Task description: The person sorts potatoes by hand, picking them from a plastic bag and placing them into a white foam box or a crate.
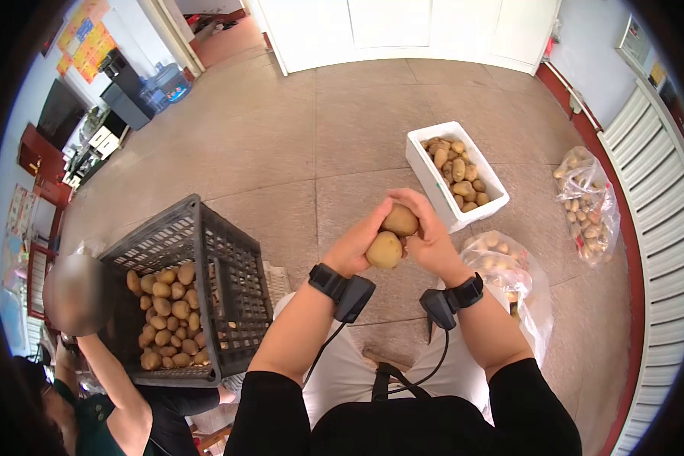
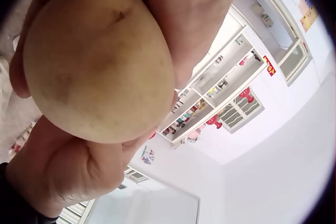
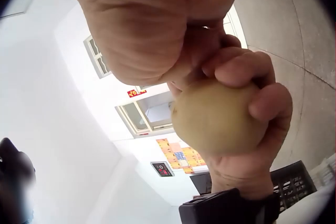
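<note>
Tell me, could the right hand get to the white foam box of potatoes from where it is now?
Probably yes. The white foam box sits open-topped on the floor just beyond the right hand, with nothing between them. But that hand already grips a potato, so it isn't free.

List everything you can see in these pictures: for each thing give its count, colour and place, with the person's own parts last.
potatoes in the hands: two, yellow-brown, one above the other, held over the lap
crate: one, black plastic, tilted at left, holding many potatoes
box: one, white, on the floor ahead, partly filled with potatoes
bags: two, clear plastic with potatoes, on the floor at right
floor: beige tiles
second person: one, lower left, by the crate
wrist cameras: two, black, strapped on
left hand: grips the lower potato
right hand: grips the upper potato
</note>
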A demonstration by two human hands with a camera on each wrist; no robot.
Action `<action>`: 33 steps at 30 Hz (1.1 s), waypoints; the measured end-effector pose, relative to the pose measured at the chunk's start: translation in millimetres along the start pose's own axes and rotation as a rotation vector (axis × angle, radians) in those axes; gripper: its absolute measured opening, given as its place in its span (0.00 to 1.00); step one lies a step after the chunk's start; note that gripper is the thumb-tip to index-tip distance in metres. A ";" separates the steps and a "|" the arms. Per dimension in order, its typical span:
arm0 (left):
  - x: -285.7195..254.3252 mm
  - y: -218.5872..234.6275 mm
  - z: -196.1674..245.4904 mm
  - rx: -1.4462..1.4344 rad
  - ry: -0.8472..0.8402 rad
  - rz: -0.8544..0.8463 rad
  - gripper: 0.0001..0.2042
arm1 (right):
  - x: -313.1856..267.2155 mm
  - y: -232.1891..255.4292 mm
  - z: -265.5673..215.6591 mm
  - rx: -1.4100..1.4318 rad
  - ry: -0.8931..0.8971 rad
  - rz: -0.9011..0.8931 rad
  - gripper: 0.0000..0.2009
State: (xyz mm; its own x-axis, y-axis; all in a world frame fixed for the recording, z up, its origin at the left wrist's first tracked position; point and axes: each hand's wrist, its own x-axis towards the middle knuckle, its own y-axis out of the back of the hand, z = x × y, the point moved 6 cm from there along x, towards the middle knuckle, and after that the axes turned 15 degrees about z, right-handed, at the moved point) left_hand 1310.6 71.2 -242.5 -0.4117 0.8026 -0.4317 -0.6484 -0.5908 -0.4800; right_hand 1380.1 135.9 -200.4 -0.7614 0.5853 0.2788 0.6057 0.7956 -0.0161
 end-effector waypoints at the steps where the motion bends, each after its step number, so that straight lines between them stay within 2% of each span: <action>1: 3.9 5.3 -0.8 -0.021 -0.011 0.007 0.27 | 0.5 5.3 2.9 -0.080 0.100 0.068 0.35; 2: 6.0 13.9 1.0 -0.042 -0.031 0.030 0.24 | 1.6 11.4 9.7 -0.146 0.203 0.128 0.37; 4: 11.0 22.5 7.6 -0.094 -0.114 0.063 0.22 | 2.8 24.8 24.1 -0.125 0.145 0.178 0.36; 5: 12.4 28.9 10.4 -0.135 -0.152 0.110 0.23 | 3.4 29.7 30.8 -0.052 0.145 0.232 0.35; 7: 13.8 41.4 19.3 -0.180 -0.232 0.190 0.24 | 9.0 35.5 34.3 0.080 0.034 0.264 0.30; 9: 9.4 56.9 32.6 -0.176 -0.298 0.241 0.24 | 11.6 39.4 40.0 0.103 0.009 0.281 0.28; 11: 7.2 76.5 46.3 -0.245 -0.361 0.408 0.25 | 12.7 40.5 42.4 0.076 -0.030 0.300 0.27; 12: -1.0 77.2 60.4 -0.247 -0.372 0.409 0.25 | 14.0 38.3 38.2 0.078 -0.022 0.293 0.27; 14: -24.2 87.0 107.2 -0.385 -0.502 0.322 0.26 | 11.7 39.2 35.8 0.085 -0.104 0.326 0.25; 16: -62.0 83.3 165.8 -0.348 -0.644 0.242 0.27 | 10.5 38.7 30.6 0.068 -0.101 0.335 0.25; 20: -181.8 78.2 270.8 0.057 -1.064 0.388 0.28 | 9.9 43.4 28.1 0.088 -0.060 0.343 0.24; 21: -199.7 98.7 287.1 0.092 -1.035 0.404 0.29 | 9.8 44.5 26.4 0.088 -0.066 0.350 0.24; 23: -237.0 137.7 301.6 0.157 -0.997 0.668 0.27 | 8.5 44.3 19.4 0.130 -0.063 0.348 0.23; 25: -248.3 209.7 297.7 0.215 -0.802 0.889 0.27 | 7.7 43.4 17.4 0.138 -0.085 0.352 0.22; 28: -249.4 320.5 246.6 0.494 -0.404 1.109 0.25 | 8.1 37.5 19.4 0.146 -0.095 0.320 0.22; 29: -254.7 324.5 217.3 0.522 -0.184 1.247 0.24 | 8.8 36.0 21.2 0.132 -0.098 0.306 0.22; 30: -254.8 333.0 194.6 0.642 -0.123 1.342 0.27 | 9.6 34.6 22.8 0.118 -0.100 0.295 0.22; 31: -241.5 351.2 174.6 0.902 -0.029 1.078 0.28 | 10.3 33.3 23.4 0.114 -0.105 0.296 0.22; 32: -245.3 338.4 158.9 1.118 0.136 1.172 0.28 | 10.9 31.5 22.6 0.087 -0.095 0.292 0.21; 33: -235.5 368.7 133.5 1.156 0.208 1.167 0.29 | 10.6 30.5 22.9 0.060 -0.087 0.290 0.21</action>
State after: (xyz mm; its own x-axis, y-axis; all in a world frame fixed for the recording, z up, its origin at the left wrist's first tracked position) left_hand 1083.0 -324.6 -215.8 -0.9616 -0.0812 -0.2623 -0.2130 -0.3822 0.8992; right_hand 1385.2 170.0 -219.9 -0.5770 0.7987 0.1708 0.7880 0.5994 -0.1404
